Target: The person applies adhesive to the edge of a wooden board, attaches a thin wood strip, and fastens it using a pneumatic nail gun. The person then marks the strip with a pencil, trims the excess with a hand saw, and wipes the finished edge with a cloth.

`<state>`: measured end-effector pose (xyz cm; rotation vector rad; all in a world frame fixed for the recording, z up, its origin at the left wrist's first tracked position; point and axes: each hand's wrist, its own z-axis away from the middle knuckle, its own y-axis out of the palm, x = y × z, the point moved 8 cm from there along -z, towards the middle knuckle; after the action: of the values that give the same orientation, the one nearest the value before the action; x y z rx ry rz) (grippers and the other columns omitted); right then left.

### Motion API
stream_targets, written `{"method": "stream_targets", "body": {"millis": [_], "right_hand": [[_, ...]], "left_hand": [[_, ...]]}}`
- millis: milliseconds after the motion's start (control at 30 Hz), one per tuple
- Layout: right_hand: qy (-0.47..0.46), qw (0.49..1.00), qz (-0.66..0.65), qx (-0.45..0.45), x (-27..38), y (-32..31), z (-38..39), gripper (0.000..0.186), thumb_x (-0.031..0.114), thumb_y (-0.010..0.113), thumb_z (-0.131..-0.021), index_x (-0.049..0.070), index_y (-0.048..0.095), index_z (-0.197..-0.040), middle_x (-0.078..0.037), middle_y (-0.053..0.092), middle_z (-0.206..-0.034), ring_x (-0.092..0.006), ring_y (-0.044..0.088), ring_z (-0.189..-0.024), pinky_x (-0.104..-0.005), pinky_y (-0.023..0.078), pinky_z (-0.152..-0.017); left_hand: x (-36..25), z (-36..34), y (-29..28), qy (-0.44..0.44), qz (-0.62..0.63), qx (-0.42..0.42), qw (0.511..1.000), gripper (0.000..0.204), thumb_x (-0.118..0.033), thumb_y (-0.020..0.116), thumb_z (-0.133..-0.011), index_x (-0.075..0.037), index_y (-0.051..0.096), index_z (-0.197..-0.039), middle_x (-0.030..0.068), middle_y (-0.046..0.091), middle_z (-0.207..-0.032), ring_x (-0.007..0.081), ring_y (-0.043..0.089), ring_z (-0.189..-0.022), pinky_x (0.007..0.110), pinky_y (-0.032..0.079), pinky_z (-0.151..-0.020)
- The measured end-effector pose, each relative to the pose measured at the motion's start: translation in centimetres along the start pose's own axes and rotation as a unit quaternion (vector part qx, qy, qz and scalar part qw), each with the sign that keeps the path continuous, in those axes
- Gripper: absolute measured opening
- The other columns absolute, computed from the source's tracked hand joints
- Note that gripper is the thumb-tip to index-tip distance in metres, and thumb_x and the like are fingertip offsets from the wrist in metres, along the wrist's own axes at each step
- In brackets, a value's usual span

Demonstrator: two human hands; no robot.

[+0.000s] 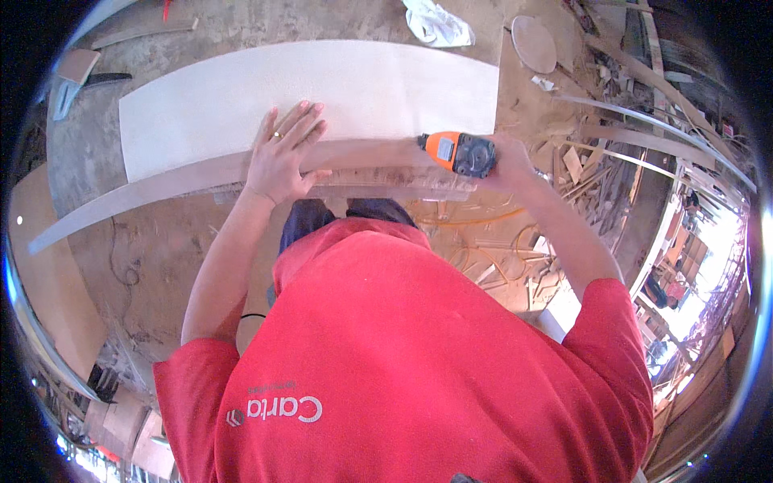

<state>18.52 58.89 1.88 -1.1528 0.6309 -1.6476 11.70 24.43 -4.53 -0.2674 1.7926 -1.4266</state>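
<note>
A white curved panel (378,80) lies flat in front of me, with a long bent wooden strip (362,154) along its near edge. My left hand (282,159) rests palm down across the strip, fingers stretched onto the panel and holding nothing. In my right hand (509,163) is an orange and black nail gun (462,154). Its nose points left and sits by the near edge of the panel, towards the right end. Whether the tip touches the wood I cannot tell. The tool's body partly hides my right fingers, wrapped round its handle.
A crumpled white cloth (439,24) lies beyond the panel on the worktop (233,30). At the far right is an oval board (534,45). Wood offcuts (573,164) and a yellow hose (491,218) litter the floor to the right. Long curved strips (660,121) lie further right.
</note>
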Motion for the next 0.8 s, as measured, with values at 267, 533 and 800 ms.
{"method": "stream_targets", "body": {"millis": [267,533,800], "right_hand": [[0.116,0.976,-0.182,-0.038,-0.3,-0.6,1.1,0.037,0.031,0.090,-0.077,0.013,0.076,-0.107,-0.012,0.078,-0.096,-0.0288,0.076,-0.091,-0.0380,0.059,-0.083],[0.080,0.995,0.024,0.059,8.9,1.0,-2.8,0.043,0.019,0.091,-0.074,0.006,0.072,-0.111,-0.013,0.076,-0.105,-0.0238,0.074,-0.092,-0.0352,0.058,-0.083],[0.024,0.997,0.044,0.054,9.6,2.6,-4.8,0.031,0.012,0.084,-0.070,0.007,0.074,-0.098,-0.016,0.074,-0.087,-0.0327,0.074,-0.083,-0.0388,0.059,-0.076]], "left_hand": [[0.1,0.2,-0.3,-0.008,0.006,0.004,1.000,0.084,-0.052,0.081,-0.076,-0.020,0.057,-0.149,-0.0020,0.035,-0.168,0.0174,0.026,-0.158,0.053,0.017,-0.131],[0.3,0.6,-0.2,-0.007,0.008,0.003,1.000,0.082,-0.051,0.080,-0.079,-0.019,0.054,-0.151,-0.0030,0.035,-0.167,0.0169,0.025,-0.158,0.051,0.016,-0.131],[0.5,0.5,-0.2,-0.005,0.015,0.008,1.000,0.084,-0.051,0.081,-0.079,-0.019,0.052,-0.151,-0.0032,0.034,-0.167,0.0159,0.025,-0.158,0.050,0.017,-0.132]]}}
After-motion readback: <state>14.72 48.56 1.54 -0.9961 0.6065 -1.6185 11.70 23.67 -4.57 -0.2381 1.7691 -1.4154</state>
